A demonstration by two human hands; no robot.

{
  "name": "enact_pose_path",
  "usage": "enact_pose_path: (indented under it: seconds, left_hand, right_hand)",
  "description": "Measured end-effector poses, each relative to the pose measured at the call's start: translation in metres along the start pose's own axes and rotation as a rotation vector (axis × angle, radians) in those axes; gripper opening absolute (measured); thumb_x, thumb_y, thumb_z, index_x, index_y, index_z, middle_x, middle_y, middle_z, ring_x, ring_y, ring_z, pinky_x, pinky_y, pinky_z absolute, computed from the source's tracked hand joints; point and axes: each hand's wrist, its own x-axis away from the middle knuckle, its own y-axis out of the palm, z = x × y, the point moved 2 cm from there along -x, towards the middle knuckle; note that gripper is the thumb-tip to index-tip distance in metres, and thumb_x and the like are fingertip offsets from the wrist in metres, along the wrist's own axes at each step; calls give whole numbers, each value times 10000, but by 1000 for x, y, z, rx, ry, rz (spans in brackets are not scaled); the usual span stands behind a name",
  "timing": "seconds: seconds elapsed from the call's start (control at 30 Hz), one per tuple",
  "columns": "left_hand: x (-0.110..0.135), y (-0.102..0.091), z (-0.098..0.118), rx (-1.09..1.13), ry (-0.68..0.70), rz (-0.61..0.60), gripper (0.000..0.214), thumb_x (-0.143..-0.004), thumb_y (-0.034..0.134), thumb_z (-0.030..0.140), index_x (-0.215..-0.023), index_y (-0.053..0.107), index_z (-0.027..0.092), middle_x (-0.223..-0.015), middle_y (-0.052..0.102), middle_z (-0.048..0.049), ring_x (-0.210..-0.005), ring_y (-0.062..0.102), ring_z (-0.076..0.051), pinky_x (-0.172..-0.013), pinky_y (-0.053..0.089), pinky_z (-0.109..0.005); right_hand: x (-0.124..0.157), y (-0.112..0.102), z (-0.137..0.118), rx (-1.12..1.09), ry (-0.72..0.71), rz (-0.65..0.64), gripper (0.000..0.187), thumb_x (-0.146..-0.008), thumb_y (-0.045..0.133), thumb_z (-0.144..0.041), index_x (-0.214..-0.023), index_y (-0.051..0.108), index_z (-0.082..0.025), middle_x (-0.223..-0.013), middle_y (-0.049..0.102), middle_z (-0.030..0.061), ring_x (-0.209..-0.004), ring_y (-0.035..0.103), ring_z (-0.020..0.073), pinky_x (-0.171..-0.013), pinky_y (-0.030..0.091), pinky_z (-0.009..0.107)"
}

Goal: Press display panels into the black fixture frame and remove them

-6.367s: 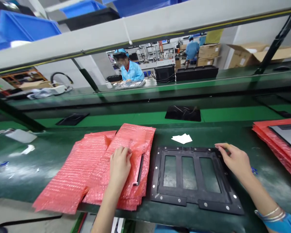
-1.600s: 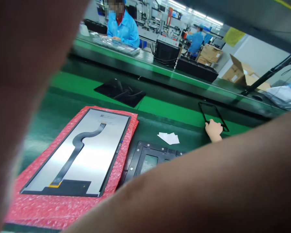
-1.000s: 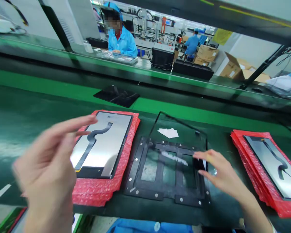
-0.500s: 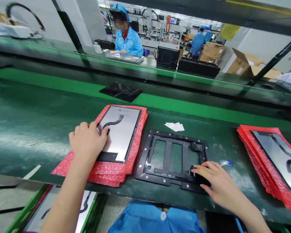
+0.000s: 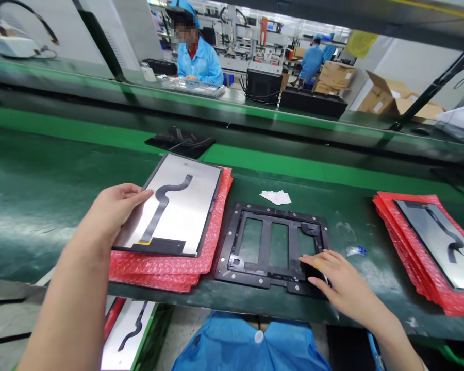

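My left hand is closed on the left edge of a display panel, thumb on top and fingers beneath. The panel is silver-backed with a dark, wavy flex cable, and its left side is tilted up off red bubble-wrap sheets. My right hand rests at the near right corner of a black frame-shaped fixture with three openings. Its fingers are curled round something dark at that corner; I cannot make out what it is.
To the right, a second panel lies on a red bubble-wrap stack. White paper pieces and a dark sheet lie farther back. Below the bench edge, a green crate holds another panel. A co-worker sits beyond the shelf.
My left hand has shifted from lying over the panel to gripping its left edge. The panel has moved left and lifted on that side. My right hand stays at the fixture's corner.
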Motion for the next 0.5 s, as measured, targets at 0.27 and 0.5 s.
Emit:
enact_pose_path:
  seconds: [0.27, 0.5]
  left_hand:
    - [58, -5, 7, 446, 150, 252, 353, -627, 708, 186, -958, 598, 246, -588, 659, 103, -402, 556, -114, -397, 465, -216]
    - [114, 51, 5, 412, 178, 84, 348, -641, 760, 429, -911, 570, 320, -591, 705, 79, -382, 605, -208, -291, 451, -273]
  right_hand:
    - [-28, -7, -40, -449, 92, 433, 262, -967, 424, -196, -1016, 679, -235, -821, 703, 29, -747, 645, 170, -697, 527, 301]
    - [-71, -4, -78, -543, 70, 611, 163, -901, 506, -197, -982, 646, -220, -819, 664, 35, -732, 602, 169, -684, 513, 308]
